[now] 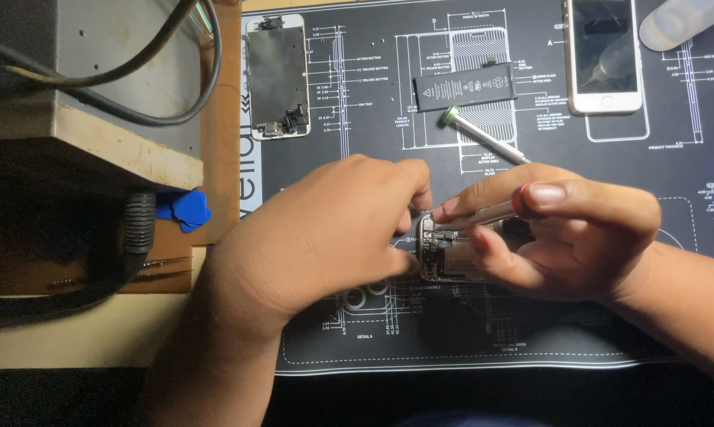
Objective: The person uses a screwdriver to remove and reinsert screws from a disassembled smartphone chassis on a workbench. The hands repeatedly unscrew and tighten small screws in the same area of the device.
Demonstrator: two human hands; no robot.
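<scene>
Left hand point(325, 237) clamps the opened phone body point(444, 257) steady on the work mat point(373, 332); right hand point(562, 229) pinches a screwdriver point(475, 217) onto it.

Black printed mat point(373, 348) covers what seems a tan bench point(72, 340).

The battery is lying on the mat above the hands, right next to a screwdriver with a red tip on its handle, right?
Almost. The black battery does lie on the dark mat above both hands, but the loose screwdriver beside it has a green end, not red. The head view shows this. The tool with the red end is the one in the right hand.
</scene>
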